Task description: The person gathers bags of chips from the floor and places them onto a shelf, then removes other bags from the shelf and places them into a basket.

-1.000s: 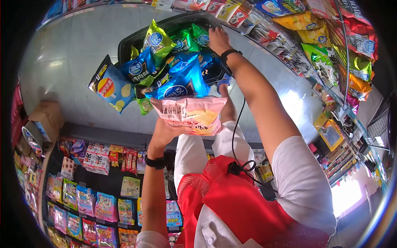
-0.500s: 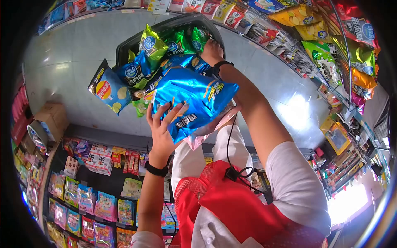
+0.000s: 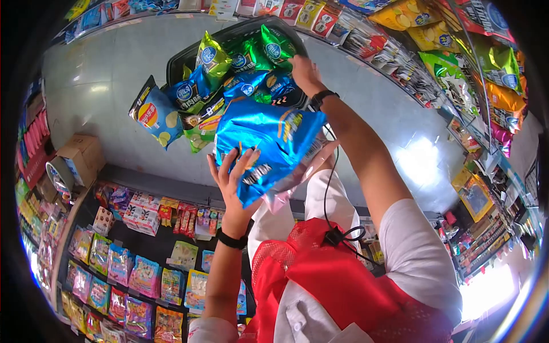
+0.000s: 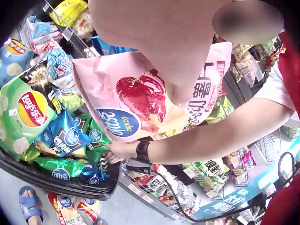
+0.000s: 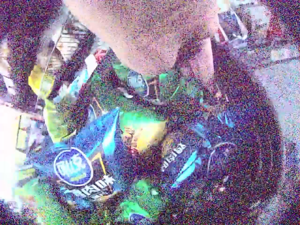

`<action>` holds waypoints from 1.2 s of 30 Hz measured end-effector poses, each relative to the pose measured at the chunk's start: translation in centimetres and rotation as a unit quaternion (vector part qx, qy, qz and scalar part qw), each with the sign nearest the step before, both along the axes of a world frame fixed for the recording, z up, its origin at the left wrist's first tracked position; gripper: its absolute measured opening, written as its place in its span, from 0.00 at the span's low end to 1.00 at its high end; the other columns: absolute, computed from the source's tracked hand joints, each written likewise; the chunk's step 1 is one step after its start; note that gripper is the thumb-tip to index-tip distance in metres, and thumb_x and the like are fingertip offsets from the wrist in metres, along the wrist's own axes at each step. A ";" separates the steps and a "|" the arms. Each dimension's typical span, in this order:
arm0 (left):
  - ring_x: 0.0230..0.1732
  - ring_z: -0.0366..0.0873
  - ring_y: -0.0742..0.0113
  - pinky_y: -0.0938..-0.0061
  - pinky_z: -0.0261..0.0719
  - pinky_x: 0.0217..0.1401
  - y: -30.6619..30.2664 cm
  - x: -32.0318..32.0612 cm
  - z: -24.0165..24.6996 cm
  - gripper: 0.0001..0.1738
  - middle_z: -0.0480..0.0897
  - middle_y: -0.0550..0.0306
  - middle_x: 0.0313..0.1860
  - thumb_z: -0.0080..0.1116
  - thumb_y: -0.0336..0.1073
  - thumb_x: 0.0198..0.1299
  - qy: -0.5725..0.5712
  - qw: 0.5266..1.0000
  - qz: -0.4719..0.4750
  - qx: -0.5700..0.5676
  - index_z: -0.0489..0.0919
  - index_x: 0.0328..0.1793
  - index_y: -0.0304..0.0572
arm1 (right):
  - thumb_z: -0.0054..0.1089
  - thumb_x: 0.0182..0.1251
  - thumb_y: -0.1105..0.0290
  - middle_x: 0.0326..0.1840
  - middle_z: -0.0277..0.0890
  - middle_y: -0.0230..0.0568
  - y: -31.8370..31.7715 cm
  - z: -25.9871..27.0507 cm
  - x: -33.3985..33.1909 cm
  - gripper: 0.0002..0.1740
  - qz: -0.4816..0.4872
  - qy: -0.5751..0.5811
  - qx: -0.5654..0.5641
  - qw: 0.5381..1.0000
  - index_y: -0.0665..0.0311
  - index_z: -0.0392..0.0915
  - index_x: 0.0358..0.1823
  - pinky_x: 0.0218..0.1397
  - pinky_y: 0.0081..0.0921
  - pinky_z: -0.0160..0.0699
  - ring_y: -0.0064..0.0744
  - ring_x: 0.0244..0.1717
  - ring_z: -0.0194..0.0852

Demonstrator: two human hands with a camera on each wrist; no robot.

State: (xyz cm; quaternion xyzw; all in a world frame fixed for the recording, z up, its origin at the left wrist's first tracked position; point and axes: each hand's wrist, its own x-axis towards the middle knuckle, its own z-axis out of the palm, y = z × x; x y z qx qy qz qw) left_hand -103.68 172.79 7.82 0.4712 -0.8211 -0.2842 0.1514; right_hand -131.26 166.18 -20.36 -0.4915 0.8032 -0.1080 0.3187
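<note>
My left hand (image 3: 233, 186) holds a blue chip bag (image 3: 260, 128) with its fingers spread over the foil. Beneath that lies a pink chip bag (image 4: 136, 93), whose front faces the left wrist camera. Below and ahead stands a black basket (image 3: 297, 40) heaped with green and blue chip bags. My right hand (image 3: 306, 74) is at the basket's right side, its fingers gripping the edge of a green chip bag (image 3: 277, 48); the thumb is hidden. Heavy noise blurs the right wrist view.
A blue Lay's bag (image 3: 153, 114) leans out over the basket's left side. Snack racks (image 3: 143, 280) line the near left, and hanging chip bags (image 3: 446, 74) crowd the right. A cable (image 3: 327, 188) hangs between my arms. A cardboard box (image 3: 83, 157) sits at left.
The blue bag has come up out of the heap onto the pink bag, with my left fingers moving over it. The green bag by my right hand now stands slightly higher in the basket.
</note>
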 end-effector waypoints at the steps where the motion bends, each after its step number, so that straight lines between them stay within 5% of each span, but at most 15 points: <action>1: 0.73 0.65 0.56 0.35 0.43 0.80 0.4 -0.2 -0.3 0.30 0.76 0.63 0.68 0.71 0.53 0.54 0.004 1.000 0.007 0.005 0.81 0.60 0.48 | 0.54 0.74 0.62 0.51 0.79 0.59 0.3 2.1 -0.5 0.14 0.009 -0.021 -0.038 0.999 0.66 0.81 0.42 0.51 0.52 0.80 0.62 0.47 0.80; 4: 0.59 0.79 0.51 0.49 0.67 0.72 2.9 -0.1 -0.9 0.32 0.82 0.49 0.57 0.80 0.42 0.47 0.146 0.937 0.127 0.291 0.80 0.59 0.41 | 0.62 0.71 0.63 0.60 0.75 0.56 2.1 9.9 -1.7 0.13 -0.013 -0.114 -0.178 0.977 0.68 0.80 0.43 0.49 0.45 0.80 0.57 0.52 0.79; 5: 0.51 0.83 0.56 0.61 0.78 0.63 2.2 -1.6 0.3 0.32 0.84 0.51 0.51 0.79 0.37 0.46 0.180 0.935 0.180 0.246 0.79 0.58 0.35 | 0.64 0.70 0.64 0.61 0.75 0.54 2.8 11.8 -2.4 0.13 -0.027 -0.149 -0.228 0.962 0.68 0.80 0.44 0.49 0.42 0.80 0.55 0.54 0.79; 8: 0.53 0.83 0.62 0.68 0.81 0.59 0.5 -1.8 3.5 0.33 0.84 0.52 0.52 0.79 0.35 0.44 0.275 0.788 0.253 0.489 0.79 0.57 0.31 | 0.63 0.71 0.67 0.57 0.77 0.42 4.4 17.4 -5.4 0.12 -0.051 -0.206 -0.301 0.930 0.70 0.79 0.47 0.52 0.29 0.78 0.36 0.51 0.79; 9: 0.55 0.82 0.65 0.71 0.82 0.58 0.2 -1.7 3.9 0.38 0.82 0.53 0.56 0.78 0.35 0.43 0.318 0.764 0.264 0.495 0.76 0.61 0.29 | 0.59 0.75 0.68 0.52 0.78 0.33 5.2 19.7 -6.5 0.11 -0.103 -0.322 -0.245 0.909 0.70 0.77 0.47 0.52 0.19 0.73 0.21 0.49 0.73; 12: 0.58 0.82 0.62 0.66 0.82 0.60 -0.8 -0.6 5.4 0.45 0.81 0.52 0.60 0.79 0.39 0.44 0.403 0.724 0.155 0.537 0.70 0.68 0.30 | 0.56 0.77 0.67 0.47 0.77 0.29 7.5 24.1 -9.6 0.10 -0.205 -0.420 -0.176 0.866 0.67 0.77 0.48 0.51 0.17 0.72 0.16 0.48 0.69; 13: 0.62 0.80 0.58 0.60 0.81 0.63 -0.9 -1.0 6.8 0.53 0.80 0.51 0.60 0.82 0.47 0.44 0.453 0.665 0.153 0.573 0.64 0.72 0.30 | 0.55 0.78 0.66 0.44 0.77 0.27 7.2 28.1 -9.0 0.10 -0.247 -0.451 -0.198 0.834 0.66 0.78 0.48 0.52 0.17 0.71 0.16 0.47 0.70; 16: 0.67 0.76 0.55 0.56 0.78 0.66 -1.9 -1.8 11.6 0.60 0.76 0.45 0.67 0.82 0.55 0.43 0.446 0.657 0.132 0.594 0.61 0.75 0.30 | 0.53 0.79 0.65 0.44 0.76 0.26 8.7 33.6 -9.6 0.11 -0.306 -0.437 -0.198 0.822 0.65 0.78 0.49 0.53 0.17 0.71 0.15 0.47 0.70; 18: 0.70 0.72 0.51 0.53 0.76 0.69 -2.7 -1.4 11.9 0.68 0.61 0.38 0.79 0.77 0.64 0.46 0.445 0.636 0.053 0.628 0.50 0.81 0.33 | 0.54 0.79 0.65 0.36 0.70 0.22 10.2 36.1 -10.1 0.10 -0.296 -0.383 -0.259 0.836 0.63 0.77 0.42 0.45 0.17 0.72 0.13 0.41 0.67; 20: 0.73 0.70 0.53 0.53 0.73 0.72 -3.3 -4.2 15.6 0.65 0.63 0.44 0.79 0.74 0.65 0.50 0.460 0.665 0.045 0.587 0.51 0.82 0.34 | 0.50 0.81 0.63 0.45 0.77 0.27 12.3 38.2 -11.9 0.12 -0.266 -0.403 -0.275 0.831 0.64 0.78 0.50 0.55 0.19 0.73 0.18 0.50 0.73; 22: 0.72 0.71 0.55 0.54 0.73 0.72 -4.1 -5.9 17.1 0.57 0.68 0.50 0.75 0.72 0.61 0.54 0.477 0.670 0.008 0.569 0.56 0.81 0.39 | 0.51 0.81 0.63 0.45 0.77 0.28 13.0 45.3 -12.5 0.13 -0.304 -0.465 -0.310 0.772 0.65 0.77 0.51 0.55 0.24 0.78 0.19 0.52 0.74; 25: 0.70 0.73 0.56 0.55 0.74 0.71 -4.7 -9.6 22.1 0.51 0.70 0.52 0.73 0.69 0.57 0.59 0.500 0.670 -0.043 0.547 0.57 0.80 0.40 | 0.51 0.80 0.63 0.36 0.65 0.24 15.8 52.0 -15.4 0.08 -0.290 -0.332 -0.386 0.811 0.58 0.73 0.44 0.47 0.22 0.76 0.13 0.39 0.65; 28: 0.69 0.74 0.57 0.56 0.74 0.71 -4.4 -13.5 27.6 0.48 0.72 0.53 0.72 0.67 0.56 0.61 0.506 0.675 -0.064 0.533 0.58 0.79 0.40 | 0.52 0.79 0.62 0.36 0.67 0.25 18.1 63.1 -16.2 0.08 -0.427 -0.340 -0.481 0.686 0.57 0.72 0.45 0.49 0.28 0.80 0.17 0.41 0.71; 31: 0.67 0.75 0.57 0.56 0.74 0.71 -5.3 -17.2 26.7 0.40 0.74 0.53 0.69 0.60 0.56 0.67 0.537 0.651 -0.125 0.522 0.63 0.75 0.37 | 0.53 0.78 0.60 0.38 0.71 0.29 20.4 68.9 -20.0 0.09 -0.457 -0.384 -0.548 0.586 0.57 0.72 0.48 0.48 0.32 0.82 0.26 0.42 0.75; 36: 0.69 0.73 0.54 0.51 0.68 0.74 -3.5 -21.4 30.4 0.31 0.75 0.53 0.69 0.51 0.52 0.73 0.539 0.636 -0.117 0.539 0.66 0.75 0.42 | 0.52 0.78 0.58 0.51 0.73 0.38 22.5 72.9 -28.0 0.15 -0.377 -0.472 -0.594 0.531 0.60 0.70 0.53 0.50 0.44 0.83 0.40 0.48 0.79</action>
